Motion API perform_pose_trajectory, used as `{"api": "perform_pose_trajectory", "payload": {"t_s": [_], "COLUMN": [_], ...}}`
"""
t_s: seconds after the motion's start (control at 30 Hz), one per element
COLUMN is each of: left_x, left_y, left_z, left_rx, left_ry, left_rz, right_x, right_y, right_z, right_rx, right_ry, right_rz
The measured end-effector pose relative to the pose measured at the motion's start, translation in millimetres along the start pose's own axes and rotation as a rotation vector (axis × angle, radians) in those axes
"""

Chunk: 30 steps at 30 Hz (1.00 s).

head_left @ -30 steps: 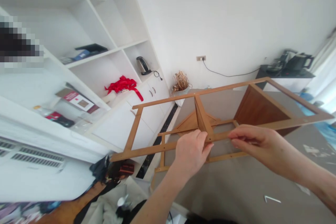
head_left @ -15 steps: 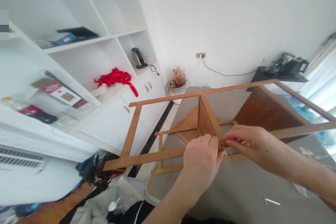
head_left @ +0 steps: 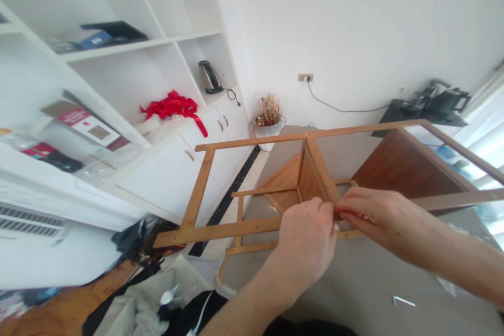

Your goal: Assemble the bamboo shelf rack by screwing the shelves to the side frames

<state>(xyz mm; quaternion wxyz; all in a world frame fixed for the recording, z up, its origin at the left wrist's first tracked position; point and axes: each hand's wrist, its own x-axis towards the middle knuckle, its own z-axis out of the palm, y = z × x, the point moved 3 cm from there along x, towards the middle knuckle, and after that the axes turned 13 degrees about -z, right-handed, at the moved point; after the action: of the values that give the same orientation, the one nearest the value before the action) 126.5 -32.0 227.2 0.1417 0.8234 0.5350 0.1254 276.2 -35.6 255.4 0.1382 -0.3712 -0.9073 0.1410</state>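
A wooden frame [head_left: 236, 230], like a rack or shelf lying on its side, spans a grey table [head_left: 366, 289]. My left hand [head_left: 307, 233] is wrapped round its near rail, just left of where a crosspiece [head_left: 318, 163] meets it. My right hand [head_left: 380, 215] is at that same joint, thumb and fingertips pinched together. Whatever lies between those fingertips is too small and hidden to name. Brown panels [head_left: 409, 163] are fitted inside the frame. On the table below my right forearm lies a hex key [head_left: 403, 301].
White shelving [head_left: 161, 44] on the left holds a kettle [head_left: 209, 77], red ribbon [head_left: 171, 106] and a cola bottle [head_left: 43, 152]. Dried plants stand in a white pot [head_left: 271, 128] by the wall. A dark stand [head_left: 417, 115] carries another kettle. Cloth [head_left: 145, 289] lies near my lap.
The view has shifted slightly. Both hands stay at the joint; the right fingertips now sit closer against the left hand, covering the hole that showed on the rail.
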Motion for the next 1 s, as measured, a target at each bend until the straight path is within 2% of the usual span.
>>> {"api": "perform_pose_trajectory", "payload": {"t_s": [0.2,0.33,0.5,0.57,0.67,0.73,0.83,1.0], "left_x": [3.9,5.2,6.9,7.6,7.5,7.0,7.2,9.9], "left_y": [1.7,4.7,9.2,10.1,9.4,7.5,4.9,7.8], "left_z": [-4.6,-6.6,-12.1,-13.8,-15.8,-16.4,-16.1,-16.7], "left_rx": [-0.024,-0.036,-0.021,-0.013,-0.025,-0.037,-0.054,-0.101], "left_ry": [-0.009,0.000,-0.006,-0.011,0.014,0.038,0.037,0.022], "left_rz": [0.015,0.008,-0.002,0.008,0.079,0.137,0.188,0.214], "right_x": [-1.6,-2.8,-0.8,-4.9,-23.9,-40.6,-55.5,-42.7], "right_y": [3.8,9.2,13.5,12.8,12.5,13.7,14.5,13.7], "right_z": [-12.2,-12.0,-10.5,-13.1,-16.0,-10.3,11.4,46.3], "right_rx": [0.088,0.133,0.082,0.092,0.188,0.241,0.221,0.111], "right_ry": [0.051,0.050,0.068,0.109,0.247,0.290,0.209,0.216], "right_rz": [0.006,0.111,0.204,0.219,0.289,0.356,0.384,0.389]}}
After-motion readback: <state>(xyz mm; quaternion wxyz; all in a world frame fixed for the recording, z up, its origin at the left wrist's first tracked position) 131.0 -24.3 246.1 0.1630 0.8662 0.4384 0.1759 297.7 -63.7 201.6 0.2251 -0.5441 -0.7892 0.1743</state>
